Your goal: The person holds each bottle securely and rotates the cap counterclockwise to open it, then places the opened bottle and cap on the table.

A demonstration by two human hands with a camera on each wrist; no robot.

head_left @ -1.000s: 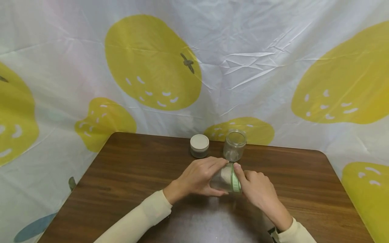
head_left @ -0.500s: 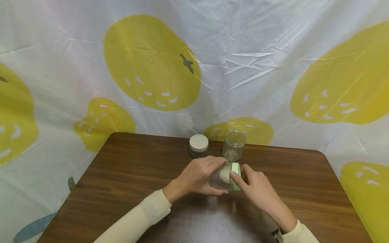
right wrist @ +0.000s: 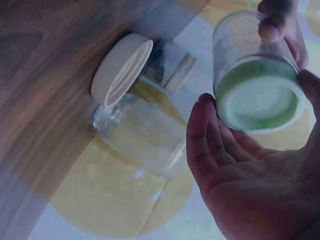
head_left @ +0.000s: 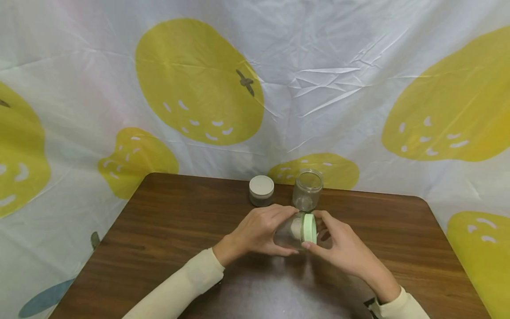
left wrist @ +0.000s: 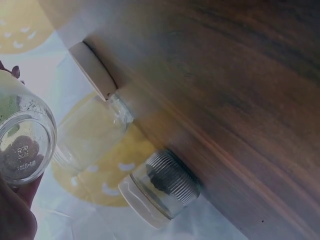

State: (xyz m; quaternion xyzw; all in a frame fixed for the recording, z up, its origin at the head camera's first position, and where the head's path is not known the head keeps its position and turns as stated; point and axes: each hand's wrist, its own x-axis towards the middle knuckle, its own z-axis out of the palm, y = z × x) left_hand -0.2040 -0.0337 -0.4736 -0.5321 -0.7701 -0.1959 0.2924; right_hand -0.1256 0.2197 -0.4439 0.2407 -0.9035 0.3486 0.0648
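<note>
My left hand (head_left: 260,230) holds a clear jar (head_left: 286,235) tipped on its side above the table, its embossed base toward the left wrist view. On the jar's right end sits a pale green lid (head_left: 309,228). The thumb and fingertips of my right hand (head_left: 346,250) grip the rim of this lid from opposite sides, with the palm standing off its face, as the right wrist view shows. Something whitish shows through the glass near the lid in the head view; what it is I cannot tell.
Behind the hands stand an open clear jar (head_left: 307,192) and a short jar with a white lid (head_left: 261,191), dark inside. A loose white lid (right wrist: 121,70) lies by the open jar, hidden in the head view. A fruit-print curtain (head_left: 318,53) hangs behind the wooden table (head_left: 179,221).
The right hand has turned around the lid: its thumb has come down from the lid's top to its lower edge, and the fingers now sit at the upper side. The left hand stays put.
</note>
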